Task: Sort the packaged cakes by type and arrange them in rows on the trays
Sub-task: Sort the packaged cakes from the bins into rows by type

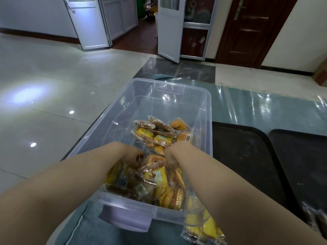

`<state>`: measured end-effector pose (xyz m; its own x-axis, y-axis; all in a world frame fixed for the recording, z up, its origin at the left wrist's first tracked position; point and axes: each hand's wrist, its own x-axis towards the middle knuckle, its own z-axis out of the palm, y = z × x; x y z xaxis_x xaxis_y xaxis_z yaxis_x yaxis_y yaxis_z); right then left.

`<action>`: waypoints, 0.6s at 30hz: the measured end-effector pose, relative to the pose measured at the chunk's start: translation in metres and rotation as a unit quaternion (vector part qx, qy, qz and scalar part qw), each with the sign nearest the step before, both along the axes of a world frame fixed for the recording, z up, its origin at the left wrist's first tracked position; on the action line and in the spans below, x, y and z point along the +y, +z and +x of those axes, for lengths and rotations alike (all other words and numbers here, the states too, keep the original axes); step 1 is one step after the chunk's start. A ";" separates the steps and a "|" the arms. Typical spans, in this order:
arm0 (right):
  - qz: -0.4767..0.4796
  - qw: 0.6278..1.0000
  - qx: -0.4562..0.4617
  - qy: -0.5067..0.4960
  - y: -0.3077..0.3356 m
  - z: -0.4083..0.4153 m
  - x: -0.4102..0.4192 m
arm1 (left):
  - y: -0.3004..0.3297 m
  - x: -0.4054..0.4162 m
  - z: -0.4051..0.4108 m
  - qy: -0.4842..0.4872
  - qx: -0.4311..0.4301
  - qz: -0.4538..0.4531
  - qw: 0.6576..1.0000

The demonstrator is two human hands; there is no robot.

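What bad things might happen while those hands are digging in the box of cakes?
Both the left hand and the right hand are deep in the clear bin, among mixed packaged cakes, so two types might get grabbed together and sorted wrongly. The bin sits near the table's left edge, so a hard tug might slide it off. The yellow packet outside the bin, near the front, might get knocked down by the right arm.
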<state>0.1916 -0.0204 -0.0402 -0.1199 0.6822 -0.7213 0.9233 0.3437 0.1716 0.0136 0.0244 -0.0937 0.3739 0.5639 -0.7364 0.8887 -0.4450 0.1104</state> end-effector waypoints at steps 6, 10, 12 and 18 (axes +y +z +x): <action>-0.013 1.000 0.012 0.016 -0.002 0.002 0.002 | -0.004 0.005 -0.004 0.022 -0.064 0.003 0.998; -0.010 1.000 0.026 -0.006 -0.010 0.003 0.006 | -0.004 0.007 -0.003 0.035 -0.106 -0.007 0.994; -0.010 0.999 0.038 -0.015 -0.010 0.002 0.008 | -0.001 0.010 -0.002 0.028 -0.126 0.004 0.992; -0.007 0.997 0.073 -0.035 -0.010 0.003 0.011 | 0.007 0.018 0.000 -0.005 -0.126 0.029 0.992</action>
<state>0.1943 -0.0094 -0.0507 -0.1766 0.6824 -0.7093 0.9596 0.2797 0.0301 0.0136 0.0423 -0.0868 0.5474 0.5973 -0.5861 0.8318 -0.4657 0.3022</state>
